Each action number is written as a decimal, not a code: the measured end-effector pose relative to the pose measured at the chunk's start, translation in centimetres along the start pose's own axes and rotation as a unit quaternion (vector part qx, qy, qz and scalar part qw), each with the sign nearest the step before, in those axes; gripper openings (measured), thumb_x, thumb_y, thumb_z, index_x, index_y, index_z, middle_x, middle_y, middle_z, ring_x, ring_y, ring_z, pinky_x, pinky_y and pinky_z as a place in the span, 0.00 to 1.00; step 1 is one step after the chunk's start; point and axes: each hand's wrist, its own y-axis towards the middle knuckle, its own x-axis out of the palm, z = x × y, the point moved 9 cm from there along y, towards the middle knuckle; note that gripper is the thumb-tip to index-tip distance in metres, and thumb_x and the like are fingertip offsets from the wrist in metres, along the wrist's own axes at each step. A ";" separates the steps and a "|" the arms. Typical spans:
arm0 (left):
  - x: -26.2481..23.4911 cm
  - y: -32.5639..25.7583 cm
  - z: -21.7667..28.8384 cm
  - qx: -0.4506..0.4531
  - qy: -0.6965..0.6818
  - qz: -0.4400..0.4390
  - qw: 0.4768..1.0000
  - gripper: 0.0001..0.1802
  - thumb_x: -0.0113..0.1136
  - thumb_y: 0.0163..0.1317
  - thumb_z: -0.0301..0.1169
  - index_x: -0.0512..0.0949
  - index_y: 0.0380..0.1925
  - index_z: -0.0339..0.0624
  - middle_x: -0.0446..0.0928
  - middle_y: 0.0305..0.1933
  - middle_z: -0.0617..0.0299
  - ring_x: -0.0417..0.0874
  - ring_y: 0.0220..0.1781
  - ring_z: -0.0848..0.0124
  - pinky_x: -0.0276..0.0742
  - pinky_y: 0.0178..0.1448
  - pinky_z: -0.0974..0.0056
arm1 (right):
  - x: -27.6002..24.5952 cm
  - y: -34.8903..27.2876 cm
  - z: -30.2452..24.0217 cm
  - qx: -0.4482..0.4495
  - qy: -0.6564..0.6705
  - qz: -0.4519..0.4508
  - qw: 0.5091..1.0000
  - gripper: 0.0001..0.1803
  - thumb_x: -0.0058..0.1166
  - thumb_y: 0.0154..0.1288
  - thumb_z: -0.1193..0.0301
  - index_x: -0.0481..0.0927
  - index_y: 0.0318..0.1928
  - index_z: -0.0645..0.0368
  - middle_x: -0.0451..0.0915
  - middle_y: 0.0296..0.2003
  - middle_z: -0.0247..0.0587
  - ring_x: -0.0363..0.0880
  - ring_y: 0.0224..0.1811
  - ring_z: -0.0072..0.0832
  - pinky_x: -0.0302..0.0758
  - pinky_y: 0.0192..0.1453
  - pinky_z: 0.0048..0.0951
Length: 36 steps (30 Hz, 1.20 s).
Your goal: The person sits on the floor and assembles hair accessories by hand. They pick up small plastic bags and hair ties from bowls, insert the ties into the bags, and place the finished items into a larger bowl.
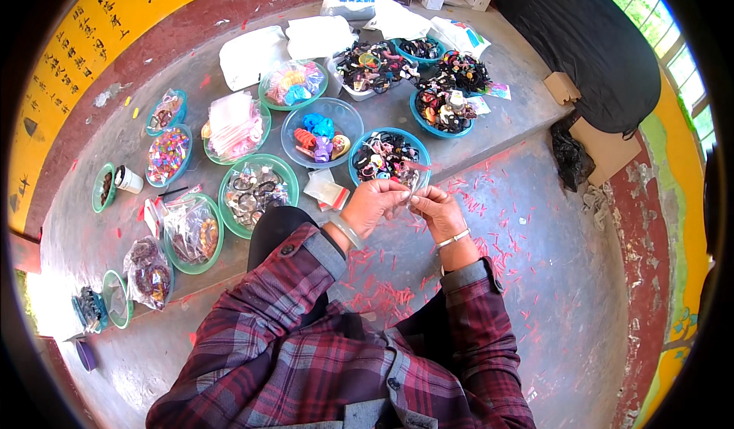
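Observation:
My left hand (pixel 373 206) and my right hand (pixel 440 212) meet in front of me, thumbs and fingertips pinched together. Between them they hold a small clear plastic bag (pixel 414 178) with a reddish strip at its top; its contents are too small to tell. Just beyond my fingers stands a blue bowl (pixel 352 161) of dark hair ties with colourful charms. To the left of my left hand lie small clear bags (pixel 327 190) with red edges on the ledge. A pale bangle circles my left wrist and a silver one my right.
Bowls of hair accessories spread leftward, including a green bowl (pixel 293 190) of hair ties and a clear bowl (pixel 284 138) of coloured clips. More hair ties fill a blue bowl (pixel 417 115) behind. Red strips (pixel 497 264) litter the floor. A black bag (pixel 573 154) lies right.

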 end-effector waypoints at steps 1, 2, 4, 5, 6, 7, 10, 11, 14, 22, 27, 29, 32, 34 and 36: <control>-0.4 0.1 0.0 0.019 0.011 0.015 1.000 0.08 0.59 0.54 0.30 0.77 0.33 0.38 0.76 0.30 0.67 0.71 0.25 0.84 0.64 0.22 0.79 | 0.1 0.0 -0.1 -0.003 -0.001 0.002 1.000 0.04 0.56 0.53 0.79 0.76 0.30 0.61 0.77 0.27 0.31 0.74 0.29 0.19 0.70 0.33 0.17; -0.8 0.2 0.3 0.039 0.021 0.030 0.999 0.08 0.59 0.54 0.29 0.78 0.32 0.38 0.76 0.29 0.67 0.71 0.25 0.84 0.64 0.22 0.79 | 0.3 0.0 -0.2 -0.005 -0.002 0.004 1.000 0.04 0.56 0.53 0.79 0.77 0.31 0.61 0.76 0.27 0.32 0.74 0.29 0.19 0.70 0.34 0.17; -1.2 -0.2 1.2 0.060 0.102 0.084 0.989 0.07 0.59 0.54 0.29 0.78 0.31 0.37 0.76 0.27 0.67 0.71 0.24 0.83 0.65 0.24 0.78 | 0.0 -0.1 -1.2 -0.057 -0.033 0.049 0.997 0.04 0.56 0.53 0.79 0.77 0.31 0.62 0.76 0.28 0.31 0.74 0.29 0.18 0.70 0.35 0.16; -1.5 -0.3 1.7 0.070 0.142 0.110 0.981 0.07 0.59 0.53 0.29 0.78 0.31 0.36 0.76 0.26 0.67 0.71 0.24 0.82 0.65 0.24 0.77 | -0.3 -0.2 -1.7 -0.083 -0.049 0.072 0.993 0.04 0.56 0.53 0.79 0.77 0.32 0.62 0.76 0.29 0.31 0.74 0.30 0.17 0.70 0.35 0.16; -1.8 -0.4 2.2 0.109 0.172 0.126 0.971 0.07 0.59 0.53 0.28 0.78 0.30 0.36 0.76 0.26 0.67 0.71 0.24 0.82 0.66 0.25 0.76 | -0.7 -0.2 -2.1 -0.113 -0.065 0.089 0.987 0.04 0.56 0.53 0.79 0.77 0.32 0.62 0.77 0.29 0.31 0.73 0.30 0.17 0.70 0.35 0.16; -2.1 -0.4 2.5 0.147 0.202 0.141 0.958 0.07 0.59 0.53 0.28 0.78 0.30 0.36 0.76 0.25 0.67 0.71 0.24 0.81 0.67 0.27 0.75 | -1.2 -0.2 -2.4 -0.142 -0.082 0.107 0.981 0.05 0.56 0.53 0.79 0.77 0.32 0.62 0.77 0.29 0.31 0.73 0.30 0.16 0.69 0.35 0.15; -2.0 -1.0 3.7 0.185 0.269 0.171 0.930 0.07 0.60 0.51 0.28 0.77 0.29 0.35 0.76 0.24 0.65 0.73 0.25 0.79 0.68 0.30 0.73 | -1.4 -0.7 -2.9 -0.161 -0.125 0.111 0.973 0.06 0.57 0.53 0.77 0.77 0.34 0.63 0.77 0.30 0.30 0.72 0.30 0.15 0.68 0.35 0.15; -1.8 -1.2 4.0 0.185 0.287 0.179 0.923 0.08 0.60 0.51 0.28 0.77 0.29 0.35 0.76 0.24 0.64 0.74 0.26 0.78 0.69 0.31 0.72 | -1.3 -0.8 -2.9 -0.156 -0.139 0.105 0.972 0.07 0.57 0.53 0.77 0.77 0.34 0.63 0.77 0.30 0.30 0.72 0.30 0.15 0.68 0.35 0.15; -0.9 -1.9 5.2 0.245 0.344 0.199 0.884 0.07 0.59 0.48 0.29 0.76 0.24 0.36 0.77 0.25 0.58 0.77 0.25 0.68 0.72 0.32 0.66 | -0.3 -0.2 -1.3 -0.098 -0.173 0.059 0.978 0.09 0.57 0.54 0.74 0.78 0.37 0.63 0.77 0.30 0.30 0.71 0.30 0.15 0.68 0.34 0.15; 3.0 -3.0 5.3 0.348 0.569 0.135 0.733 0.09 0.58 0.47 0.31 0.72 0.28 0.41 0.72 0.30 0.57 0.74 0.36 0.58 0.72 0.36 0.59 | 1.5 -0.3 -0.1 -0.063 -0.091 0.013 0.994 0.14 0.56 0.56 0.70 0.77 0.42 0.63 0.78 0.33 0.32 0.74 0.33 0.18 0.71 0.36 0.19; 4.3 -3.2 4.8 0.354 0.573 0.102 0.732 0.12 0.58 0.47 0.30 0.71 0.33 0.41 0.73 0.34 0.56 0.74 0.39 0.57 0.72 0.42 0.59 | 1.1 0.1 0.8 -0.035 -0.024 -0.014 0.999 0.13 0.52 0.58 0.73 0.75 0.44 0.63 0.78 0.35 0.35 0.76 0.36 0.20 0.74 0.37 0.20; 4.7 -3.4 4.8 0.368 0.580 0.099 0.720 0.16 0.60 0.45 0.28 0.72 0.36 0.40 0.73 0.36 0.55 0.74 0.40 0.57 0.71 0.44 0.60 | 0.5 0.3 1.1 -0.015 -0.001 -0.002 1.000 0.13 0.50 0.60 0.73 0.75 0.45 0.63 0.78 0.35 0.35 0.77 0.36 0.21 0.74 0.37 0.20; 3.9 -2.6 3.9 0.353 0.547 0.077 0.755 0.17 0.60 0.46 0.29 0.72 0.39 0.39 0.73 0.39 0.53 0.74 0.42 0.57 0.70 0.46 0.60 | -0.3 0.5 1.5 0.004 0.016 0.019 1.000 0.12 0.48 0.61 0.73 0.75 0.45 0.62 0.79 0.34 0.35 0.77 0.34 0.21 0.74 0.36 0.20; 3.7 -2.6 4.1 0.353 0.525 0.067 0.772 0.17 0.60 0.47 0.29 0.72 0.39 0.39 0.72 0.39 0.53 0.74 0.43 0.57 0.70 0.47 0.60 | -1.0 0.6 1.5 0.001 -0.007 0.028 1.000 0.12 0.48 0.61 0.72 0.76 0.44 0.61 0.79 0.32 0.34 0.77 0.33 0.20 0.73 0.35 0.20; 3.5 -2.9 5.0 0.366 0.522 0.087 0.765 0.18 0.60 0.47 0.30 0.72 0.40 0.39 0.72 0.40 0.52 0.73 0.43 0.56 0.69 0.48 0.60 | -1.6 0.9 1.3 -0.012 -0.059 0.029 0.998 0.11 0.47 0.61 0.73 0.76 0.43 0.60 0.79 0.30 0.33 0.76 0.31 0.20 0.73 0.34 0.20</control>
